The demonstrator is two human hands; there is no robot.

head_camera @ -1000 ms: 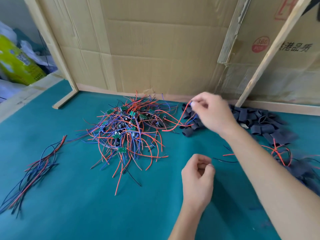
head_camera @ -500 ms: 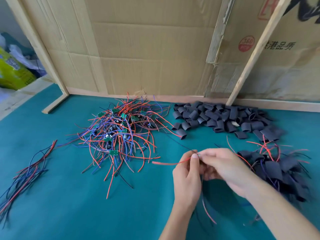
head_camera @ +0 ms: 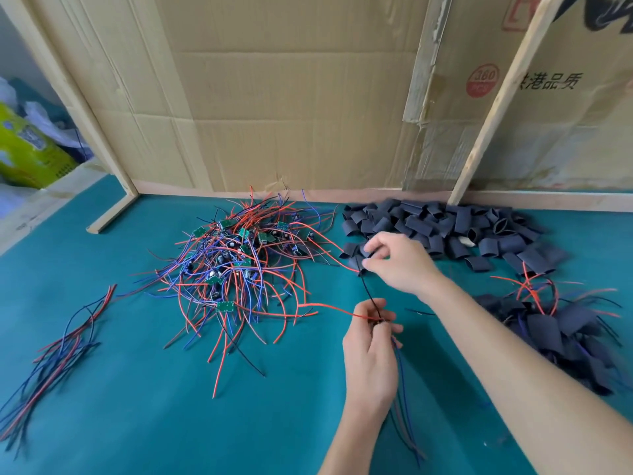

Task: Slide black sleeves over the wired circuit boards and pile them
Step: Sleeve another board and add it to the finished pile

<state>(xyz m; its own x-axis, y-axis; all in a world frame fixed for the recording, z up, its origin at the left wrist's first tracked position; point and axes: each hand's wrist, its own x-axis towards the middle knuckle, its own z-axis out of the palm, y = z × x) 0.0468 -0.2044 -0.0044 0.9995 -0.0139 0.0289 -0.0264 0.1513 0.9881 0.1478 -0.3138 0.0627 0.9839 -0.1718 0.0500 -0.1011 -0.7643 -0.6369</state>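
Left hand (head_camera: 368,351) pinches a wired circuit board (head_camera: 379,322) at its fingertips, fingers curled round it; board itself mostly hidden by the fingers. Its red wire (head_camera: 329,308) runs off to the left, a black wire (head_camera: 368,291) runs up toward the right hand, and blue + dark leads (head_camera: 402,385) hang down below the palm. Right hand (head_camera: 402,264) sits just above & right of the left one, thumb and fingers closed on a black sleeve (head_camera: 352,250) at the near edge of the loose sleeve heap (head_camera: 455,228), which spreads to the right of that grip along the back. Can't tell if the black wire is also in that pinch.

Surface: teal felt-like mat (head_camera: 171,406). Behind it a wall of flattened cardboard (head_camera: 274,97) braced w/ pale wood strips (head_camera: 496,97); red round stamp and printed characters on the right panel.

Left of both hands, well apart: tangle of unsleeved boards (head_camera: 236,258), red/blue/black wires w/ small green PCBs. Further left, near the mat edge, a bundle of loose wires (head_camera: 65,341). Right of the right forearm: pile of sleeved boards (head_camera: 555,327), wires poking out. Far left beyond the mat, a yellow-green bag (head_camera: 30,156) and plastic wrap
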